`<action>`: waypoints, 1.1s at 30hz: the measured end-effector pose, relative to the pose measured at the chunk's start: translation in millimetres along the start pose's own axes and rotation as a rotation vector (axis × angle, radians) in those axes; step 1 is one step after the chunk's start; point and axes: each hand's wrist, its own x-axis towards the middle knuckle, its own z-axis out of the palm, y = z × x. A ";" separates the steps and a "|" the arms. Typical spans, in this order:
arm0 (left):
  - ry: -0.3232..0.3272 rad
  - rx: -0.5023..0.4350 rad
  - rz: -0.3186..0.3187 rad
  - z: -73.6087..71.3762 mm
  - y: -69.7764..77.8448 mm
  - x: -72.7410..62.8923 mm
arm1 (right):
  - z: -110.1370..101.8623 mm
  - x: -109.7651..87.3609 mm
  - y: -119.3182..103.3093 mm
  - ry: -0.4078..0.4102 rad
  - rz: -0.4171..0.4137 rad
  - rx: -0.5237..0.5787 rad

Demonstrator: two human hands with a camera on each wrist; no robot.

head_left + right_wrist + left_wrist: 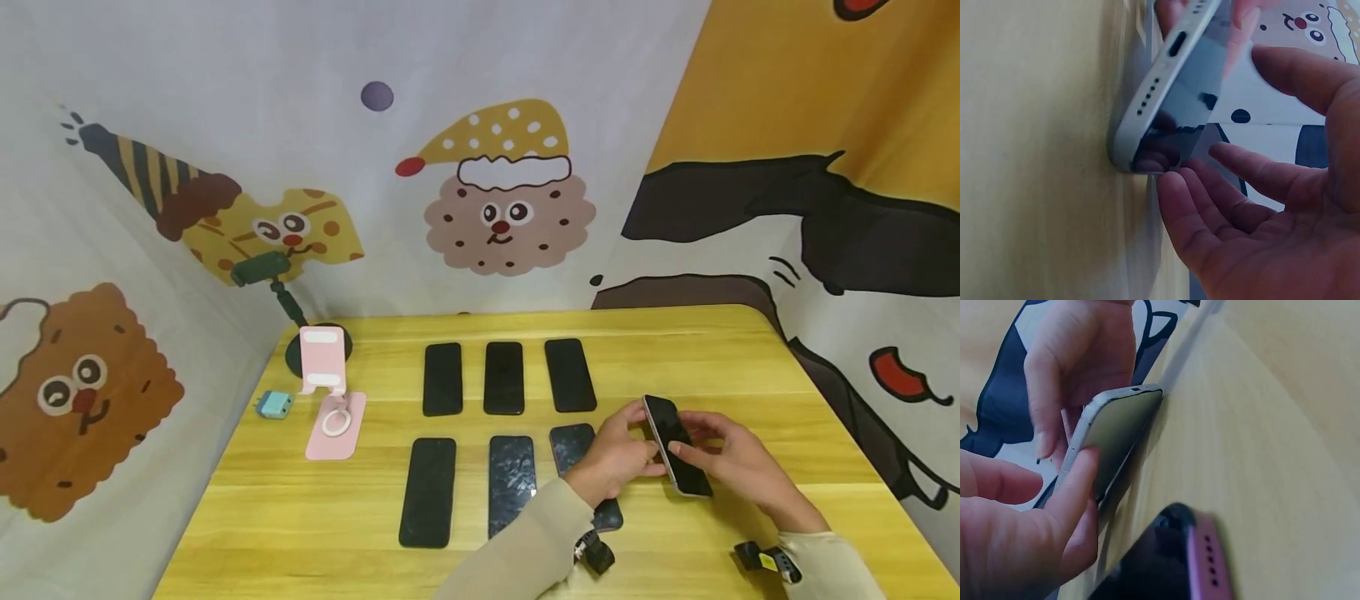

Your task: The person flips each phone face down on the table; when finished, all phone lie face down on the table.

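A smartphone (678,454) with a dark screen and silvery frame is tilted close to the wooden table, between both hands. My left hand (611,454) pinches it by its left long edge; in the left wrist view a left fingertip (1082,469) lies against its screen side. On the other side is my right hand (738,458). In the right wrist view, fingertips of this hand (1260,231) touch the phone's (1160,94) lower edge, while the thumb stands apart from it. Beneath my left forearm lies a pink-edged phone (573,442), partly covered.
Left of the hands lie more dark phones, including one at the front left (427,492), a glossy one (512,475) and a back row (503,377). Farther left stand a pink phone stand (324,354), a dark green stand (285,300) and a light-blue charger plug (277,405).
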 end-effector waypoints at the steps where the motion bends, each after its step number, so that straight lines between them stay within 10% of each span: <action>1: 0.000 -0.002 0.000 1.0 0.5 -0.9 | 0.2 -0.3 -0.7 -0.001 0.001 -0.002; 33: -0.174 -0.032 -0.087 17.0 -7.5 -8.5 | -14.2 -10.1 1.3 -0.026 -0.049 0.028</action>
